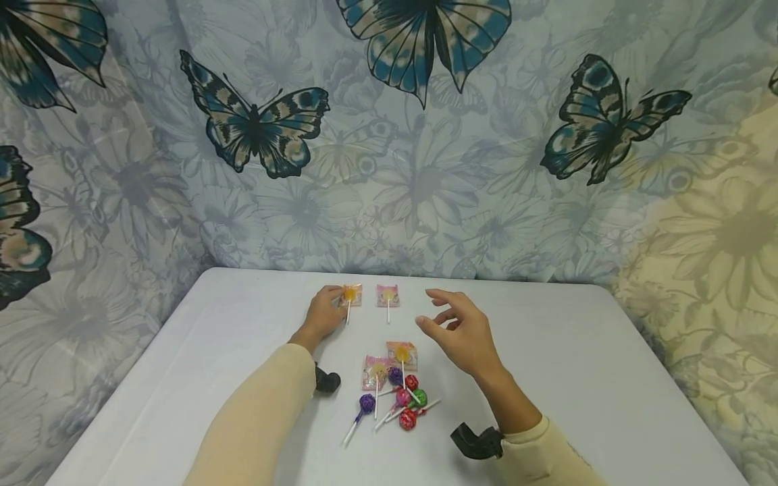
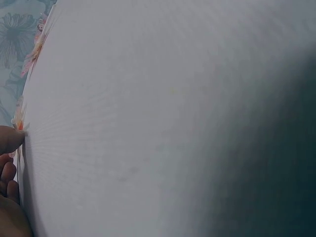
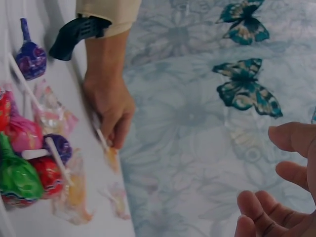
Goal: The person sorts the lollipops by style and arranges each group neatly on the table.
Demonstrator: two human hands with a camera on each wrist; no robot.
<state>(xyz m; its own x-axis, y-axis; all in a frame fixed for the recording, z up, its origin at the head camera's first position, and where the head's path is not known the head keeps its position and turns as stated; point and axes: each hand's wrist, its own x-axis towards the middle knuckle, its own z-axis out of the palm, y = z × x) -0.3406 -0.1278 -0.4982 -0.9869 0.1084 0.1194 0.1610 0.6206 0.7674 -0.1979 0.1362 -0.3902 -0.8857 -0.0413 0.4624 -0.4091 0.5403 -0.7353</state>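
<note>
- Butterfly-print backdrop (image 1: 419,182) across the upper half of the head frame, with a white table (image 1: 547,351) below.
- Near the top edge of the table, a little left of frame centre: orange-wrapped lollipop (image 1: 350,295), lying in its flat clear packet with the stick toward the bottom of the frame.
- Left hand (image 1: 322,316) at the packet's left side, fingertips drawn together and apparently pinching its edge; impossible to tell how firmly.
- At the frame's centre line, just beside it but apart: pink-wrapped lollipop (image 1: 387,295), stick likewise downward.
- Right of centre: right hand (image 1: 458,334), raised over the table, thumb and fingers well parted in a loose curve, nothing between them.
- Lower middle of the frame: loose cluster with second orange-wrapped lollipop (image 1: 402,354), second pink-wrapped lollipop (image 1: 375,371), green lollipop (image 1: 418,398), red lollipop (image 1: 408,419) and others; purple lollipop (image 1: 367,403) just off to the left.
- Probably very light in the hand: hard, somewhat brittle candy, thin stiff stick, crinkly film likely slippery and floppy at the margins.
- Best taken by the stick or packet edge with a light pinch; avoid squeezing the candy or bending the stick.
</note>
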